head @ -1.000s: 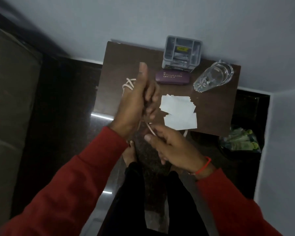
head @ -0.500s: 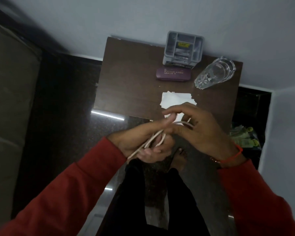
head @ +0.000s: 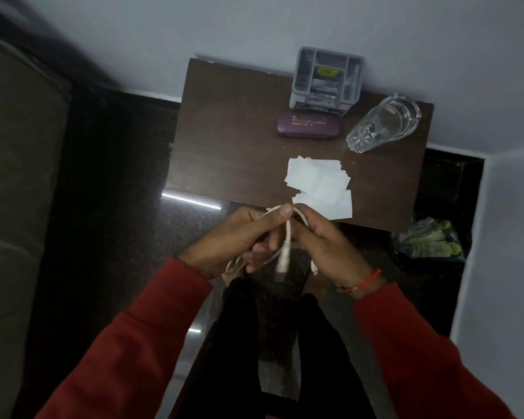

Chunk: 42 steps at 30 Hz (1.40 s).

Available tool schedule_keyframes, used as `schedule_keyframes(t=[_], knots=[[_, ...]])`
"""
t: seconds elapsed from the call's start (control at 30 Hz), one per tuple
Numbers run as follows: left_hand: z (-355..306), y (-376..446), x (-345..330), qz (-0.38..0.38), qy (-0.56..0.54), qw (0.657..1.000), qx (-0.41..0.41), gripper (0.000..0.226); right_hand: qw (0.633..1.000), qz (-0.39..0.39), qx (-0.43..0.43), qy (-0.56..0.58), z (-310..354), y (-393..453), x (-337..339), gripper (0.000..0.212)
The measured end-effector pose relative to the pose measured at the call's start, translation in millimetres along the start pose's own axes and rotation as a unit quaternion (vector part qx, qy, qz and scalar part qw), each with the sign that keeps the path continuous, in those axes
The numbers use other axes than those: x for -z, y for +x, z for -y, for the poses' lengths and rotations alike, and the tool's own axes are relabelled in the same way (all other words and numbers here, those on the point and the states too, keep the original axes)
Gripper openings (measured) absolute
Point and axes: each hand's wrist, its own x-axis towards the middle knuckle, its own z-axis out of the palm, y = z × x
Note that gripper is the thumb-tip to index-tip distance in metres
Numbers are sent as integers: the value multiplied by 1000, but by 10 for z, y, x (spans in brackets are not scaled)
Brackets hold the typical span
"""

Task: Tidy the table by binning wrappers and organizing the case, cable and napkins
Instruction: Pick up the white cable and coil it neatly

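Observation:
Both hands hold a white cable (head: 287, 237) just in front of the table's near edge. My left hand (head: 236, 240) grips a bundle of its loops, thumb on top. My right hand (head: 327, 240) pinches the cable's upper bend beside the left thumb. One plug end (head: 282, 264) hangs down between the hands. White napkins (head: 318, 186) lie spread on the brown table (head: 224, 140) just beyond my hands. A purple case (head: 309, 124) lies flat farther back, in front of a grey organizer (head: 327, 80).
A clear glass (head: 384, 122) lies tipped at the table's back right. A dark bin with green and yellow wrappers (head: 427, 240) stands on the floor right of the table. A couch (head: 15, 176) fills the left. White walls close the back and right.
My left hand came down from over the table with the cable looped in it. Both hands have closed together on the bundle near the table's front edge; a plug end now dangles.

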Motion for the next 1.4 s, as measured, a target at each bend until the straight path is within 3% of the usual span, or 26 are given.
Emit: schedule_keyframes(t=[0.13, 0.2, 0.27, 0.4, 0.63, 0.77, 0.9, 0.97, 1.07, 1.13, 1.2, 1.3, 1.4], knots=[[-22, 48, 58, -190, 60, 979, -40, 51, 997, -54, 34, -52, -70, 76, -83, 33], [5, 101, 98, -237, 40, 968, -75, 38, 992, -86, 49, -71, -81, 93, -111, 27], [59, 151, 63, -239, 13, 965, -107, 16, 986, -124, 72, -81, -79, 103, -132, 20], [158, 151, -165, -209, 44, 966, -146, 27, 960, -163, 137, -182, -77, 76, -141, 16], [210, 224, -196, -325, 117, 915, -209, 4, 964, -123, 118, -204, -156, 58, -121, 23], [289, 260, -152, -400, 156, 870, -242, 44, 978, -125, 96, -135, -108, 90, -63, 23], [256, 255, -27, -396, 329, 813, -272, 58, 981, -132, 89, -112, -91, 105, -40, 26], [210, 224, 15, -396, 409, 784, -248, 53, 983, -141, 80, -88, -70, 100, -28, 25], [151, 206, 58, -379, 405, 800, -230, 41, 988, -136, 70, -35, -26, 88, 3, 22], [156, 199, 85, -387, 401, 787, -264, 45, 991, -119, 64, -21, -17, 81, 15, 22], [151, 176, 101, -386, 440, 747, -316, 46, 992, -108, 60, -14, -19, 72, 19, 23], [148, 194, 149, -332, 580, 695, -265, 36, 995, -83, 48, 23, -37, 66, 33, 22], [128, 232, 232, -304, 553, 736, -245, 43, 996, -71, 52, 35, -50, 56, 56, 25]])
